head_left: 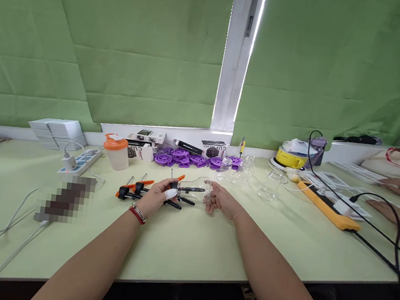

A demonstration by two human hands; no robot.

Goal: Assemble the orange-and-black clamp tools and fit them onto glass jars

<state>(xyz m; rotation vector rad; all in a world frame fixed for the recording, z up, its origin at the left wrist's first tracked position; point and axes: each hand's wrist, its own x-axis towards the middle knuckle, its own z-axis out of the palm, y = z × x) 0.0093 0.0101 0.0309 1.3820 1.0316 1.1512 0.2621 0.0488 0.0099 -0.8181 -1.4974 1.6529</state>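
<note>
Just above the table, my left hand is closed on a black-capped rod piece, with a white wrap on the thumb. Its thin black rod lies along the inside of a clear, bottle-shaped vessel. The vessel's wide end is gripped by the fingers of my right hand. More black rod pieces with orange handles lie beside and under my left hand. Whether the black cap touches the vessel's neck is hidden by my fingers.
Purple wheel-shaped parts and small boxes line the back. Several clear vessels stand to their right. An orange-lidded shaker, a white power strip and an orange power strip flank the work area. Another person's hands are at far right.
</note>
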